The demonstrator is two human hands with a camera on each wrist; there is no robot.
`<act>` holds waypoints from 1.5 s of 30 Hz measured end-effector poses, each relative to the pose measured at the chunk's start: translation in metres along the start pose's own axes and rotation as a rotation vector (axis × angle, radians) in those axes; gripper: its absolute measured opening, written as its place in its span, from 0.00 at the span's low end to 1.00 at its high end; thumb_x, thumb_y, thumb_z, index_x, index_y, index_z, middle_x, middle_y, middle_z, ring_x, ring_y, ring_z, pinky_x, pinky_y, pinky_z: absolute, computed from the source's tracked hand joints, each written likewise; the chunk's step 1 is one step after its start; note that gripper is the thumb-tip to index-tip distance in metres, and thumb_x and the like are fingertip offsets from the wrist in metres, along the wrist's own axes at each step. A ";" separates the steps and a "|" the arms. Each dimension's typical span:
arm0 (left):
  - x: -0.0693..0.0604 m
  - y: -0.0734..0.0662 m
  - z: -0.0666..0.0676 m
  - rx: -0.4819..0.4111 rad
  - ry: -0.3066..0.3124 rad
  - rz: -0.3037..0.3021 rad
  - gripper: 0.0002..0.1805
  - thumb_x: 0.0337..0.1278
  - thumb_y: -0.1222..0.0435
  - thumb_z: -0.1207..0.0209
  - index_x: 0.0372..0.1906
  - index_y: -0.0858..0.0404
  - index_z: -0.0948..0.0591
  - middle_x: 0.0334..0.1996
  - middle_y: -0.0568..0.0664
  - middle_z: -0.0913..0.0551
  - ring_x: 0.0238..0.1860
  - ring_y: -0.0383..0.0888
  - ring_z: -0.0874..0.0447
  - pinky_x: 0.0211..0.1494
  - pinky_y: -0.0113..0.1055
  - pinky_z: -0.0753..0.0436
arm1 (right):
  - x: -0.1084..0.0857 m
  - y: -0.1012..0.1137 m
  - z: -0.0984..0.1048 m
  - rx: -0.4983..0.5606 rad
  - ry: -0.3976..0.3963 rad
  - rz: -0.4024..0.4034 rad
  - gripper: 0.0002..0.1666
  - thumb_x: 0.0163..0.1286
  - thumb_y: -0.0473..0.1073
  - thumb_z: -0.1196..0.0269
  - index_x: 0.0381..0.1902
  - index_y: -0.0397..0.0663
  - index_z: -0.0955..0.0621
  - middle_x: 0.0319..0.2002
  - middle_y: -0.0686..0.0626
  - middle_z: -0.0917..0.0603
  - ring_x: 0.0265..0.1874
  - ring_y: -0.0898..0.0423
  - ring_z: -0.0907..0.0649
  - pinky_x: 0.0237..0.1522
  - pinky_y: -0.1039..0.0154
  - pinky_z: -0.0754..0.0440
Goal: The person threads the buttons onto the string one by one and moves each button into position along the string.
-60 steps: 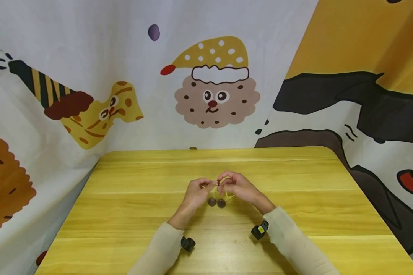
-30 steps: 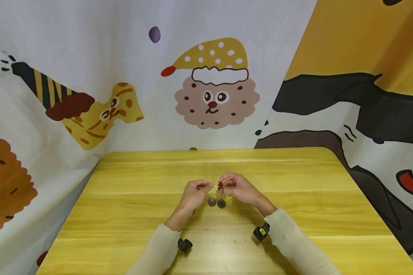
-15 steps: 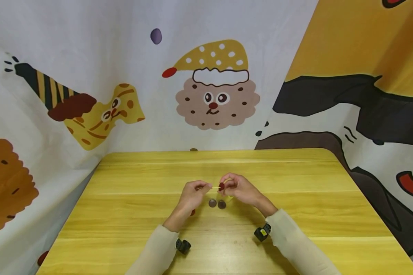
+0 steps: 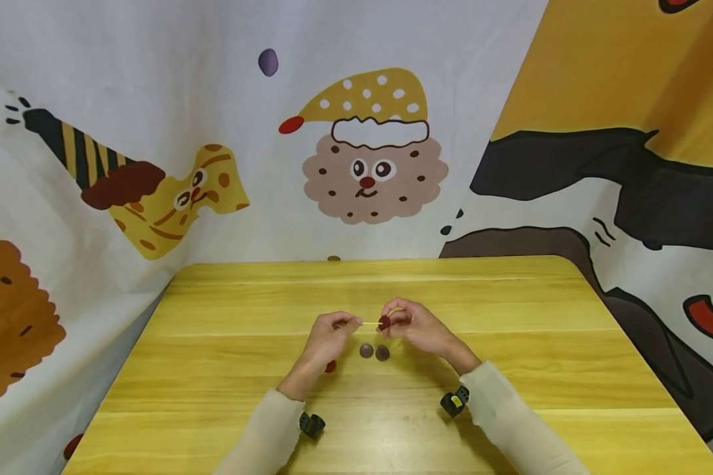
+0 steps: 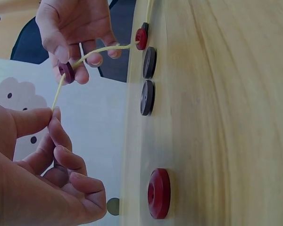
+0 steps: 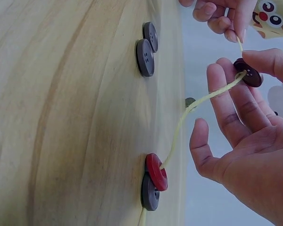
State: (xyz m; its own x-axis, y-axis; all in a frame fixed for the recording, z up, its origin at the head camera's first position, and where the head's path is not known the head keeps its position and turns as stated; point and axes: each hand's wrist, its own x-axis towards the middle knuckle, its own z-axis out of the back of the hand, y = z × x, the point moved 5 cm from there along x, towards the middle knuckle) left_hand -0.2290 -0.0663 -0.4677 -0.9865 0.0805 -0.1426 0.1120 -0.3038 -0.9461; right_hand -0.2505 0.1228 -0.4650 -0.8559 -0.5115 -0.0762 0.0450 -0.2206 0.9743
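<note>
My left hand (image 4: 330, 340) pinches the yellow string (image 5: 59, 93) between thumb and forefinger. The string passes through a dark red button (image 5: 66, 73), which my right hand (image 4: 418, 328) holds between thumb and finger. From that button the string runs to a red button (image 6: 156, 172) and a dark button (image 6: 150, 193) lying against each other. Two dark brown buttons (image 4: 366, 351) (image 4: 383, 353) are side by side on the table under the hands. Beside my left wrist lies a larger red button (image 5: 159, 193).
The wooden table (image 4: 214, 376) reaches back to a white cloth (image 4: 243, 99) printed with cartoon food figures. Black cameras are strapped at the left wrist (image 4: 312, 426) and right wrist (image 4: 454, 401).
My left hand has moved left, and a longer stretch of string shows between it and the held button. The red button by my left wrist has come into view. My right hand has shifted slightly right.
</note>
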 end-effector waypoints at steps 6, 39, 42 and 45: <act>0.000 0.001 0.001 -0.010 0.001 -0.005 0.16 0.68 0.57 0.40 0.46 0.66 0.14 0.37 0.54 0.18 0.35 0.45 0.26 0.37 0.37 0.27 | 0.000 0.000 0.001 0.004 0.009 0.009 0.16 0.66 0.29 0.39 0.51 0.33 0.26 0.46 0.28 0.17 0.46 0.31 0.17 0.47 0.54 0.20; -0.001 0.003 0.004 -0.010 -0.001 -0.002 0.15 0.68 0.57 0.40 0.44 0.66 0.14 0.36 0.52 0.18 0.37 0.46 0.26 0.39 0.37 0.27 | -0.003 -0.003 0.005 -0.078 0.009 0.042 0.15 0.64 0.28 0.39 0.49 0.34 0.25 0.45 0.28 0.18 0.44 0.33 0.17 0.40 0.52 0.19; -0.001 0.004 0.005 -0.015 0.001 -0.003 0.15 0.67 0.57 0.40 0.45 0.66 0.14 0.37 0.53 0.18 0.37 0.47 0.25 0.40 0.37 0.26 | -0.004 -0.003 0.006 -0.094 0.005 0.050 0.15 0.64 0.28 0.39 0.49 0.34 0.25 0.43 0.30 0.17 0.43 0.36 0.16 0.38 0.56 0.20; -0.002 0.006 0.007 -0.026 0.003 0.001 0.15 0.67 0.58 0.40 0.45 0.67 0.14 0.38 0.55 0.18 0.38 0.47 0.25 0.40 0.36 0.26 | -0.005 -0.004 0.007 -0.122 -0.011 0.053 0.15 0.63 0.28 0.38 0.48 0.35 0.24 0.42 0.35 0.16 0.41 0.41 0.15 0.38 0.61 0.21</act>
State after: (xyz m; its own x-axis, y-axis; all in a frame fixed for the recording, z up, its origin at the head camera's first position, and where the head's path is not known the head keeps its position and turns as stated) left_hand -0.2271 -0.0747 -0.4708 -0.9860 0.0832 -0.1443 0.1159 -0.2791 -0.9532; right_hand -0.2501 0.1317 -0.4668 -0.8561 -0.5163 -0.0221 0.1525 -0.2932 0.9438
